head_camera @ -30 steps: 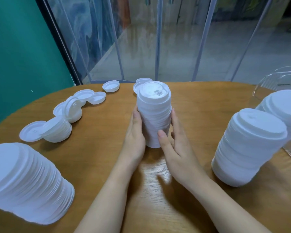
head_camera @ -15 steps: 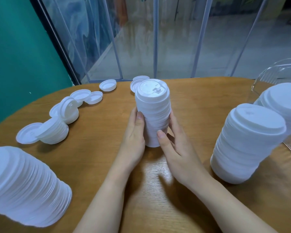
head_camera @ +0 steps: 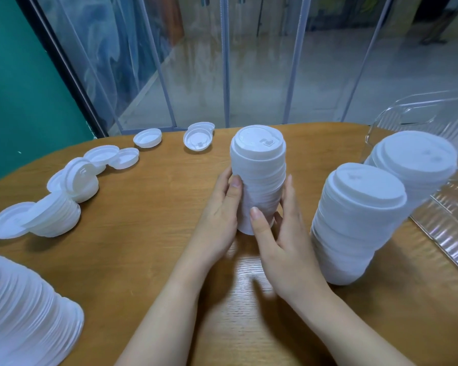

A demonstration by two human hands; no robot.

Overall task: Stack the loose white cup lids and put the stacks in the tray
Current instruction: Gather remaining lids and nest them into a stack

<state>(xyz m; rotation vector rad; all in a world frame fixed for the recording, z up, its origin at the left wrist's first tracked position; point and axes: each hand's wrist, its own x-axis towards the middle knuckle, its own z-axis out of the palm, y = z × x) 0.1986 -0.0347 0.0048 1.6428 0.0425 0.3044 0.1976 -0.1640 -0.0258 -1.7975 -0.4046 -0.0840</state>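
Note:
A tall stack of white lids [head_camera: 259, 178] stands upright on the wooden table [head_camera: 148, 249] in the middle. My left hand [head_camera: 220, 217] grips its left side with the thumb on the front. From the right, my right hand [head_camera: 283, 233] holds it, thumb on the lower front and fingers along the side. The clear ribbed tray [head_camera: 442, 223] sits at the right edge with one lid stack [head_camera: 418, 159] inside it. Another tall lid stack [head_camera: 354, 223] leans slightly on the table just left of the tray.
A big leaning lid stack [head_camera: 21, 313] fills the near left corner. Loose lids and short piles [head_camera: 56, 215] lie along the left, with several single lids [head_camera: 198, 140] near the far edge. Beyond the table are a glass wall and a green wall.
Both hands have carried the held stack a little to the right; the loose lids at the far edge, earlier behind it, now show to its left.

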